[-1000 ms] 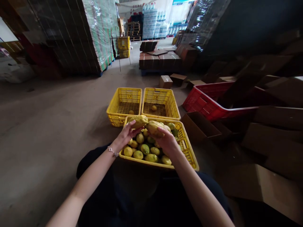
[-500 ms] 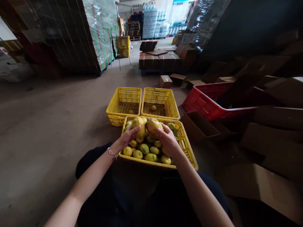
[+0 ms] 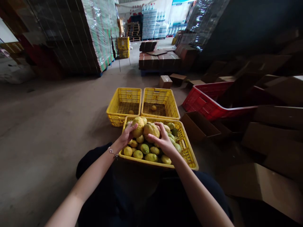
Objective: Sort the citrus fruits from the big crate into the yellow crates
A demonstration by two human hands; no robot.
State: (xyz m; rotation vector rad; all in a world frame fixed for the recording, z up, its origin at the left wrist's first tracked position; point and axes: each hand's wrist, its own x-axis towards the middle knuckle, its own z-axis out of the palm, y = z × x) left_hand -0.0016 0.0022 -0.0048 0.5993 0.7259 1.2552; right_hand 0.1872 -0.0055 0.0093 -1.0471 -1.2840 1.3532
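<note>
At the centre of the frame, the left hand (image 3: 126,136) is clamped on a large yellow fruit (image 3: 138,127), thumb across its near left face. The right hand (image 3: 165,142) grips a second yellow fruit (image 3: 151,129) from the right, thumb against the lower near face, fingers curved over the upper right. The fruits sit side by side; from here I cannot tell whether they touch. Both are rounded, with lumpy skin. Below them, smaller oval green-and-yellow fruits (image 3: 145,148) fill a slotted plastic crate (image 3: 189,155).
</note>
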